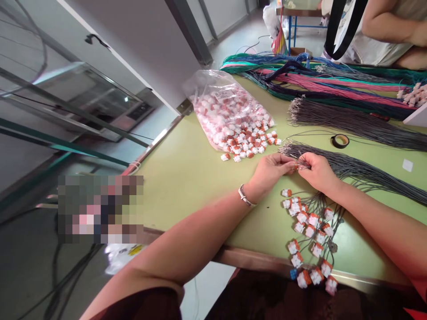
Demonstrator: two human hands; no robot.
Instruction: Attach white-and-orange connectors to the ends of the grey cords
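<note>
My left hand (271,172), with a white band at the wrist, is closed in a pinch just left of my right hand. What lies between its fingertips is small and mostly hidden. My right hand (316,172) is closed on thin grey wires (304,164), whose ends point toward the left fingers. Below the hands, grey wires fitted with white-and-orange connectors (309,231) fan out toward the table's near edge. Just behind the fingers lies a bundle of loose grey wires (353,164) with bare metal tips at its left end.
A clear plastic bag (220,102) spills loose white-and-orange connectors (253,141) onto the green table (187,178). A second grey wire bundle (347,122), coloured wires (320,84) and a tape roll (340,141) lie farther back. Another person's arm (390,24) is at upper right.
</note>
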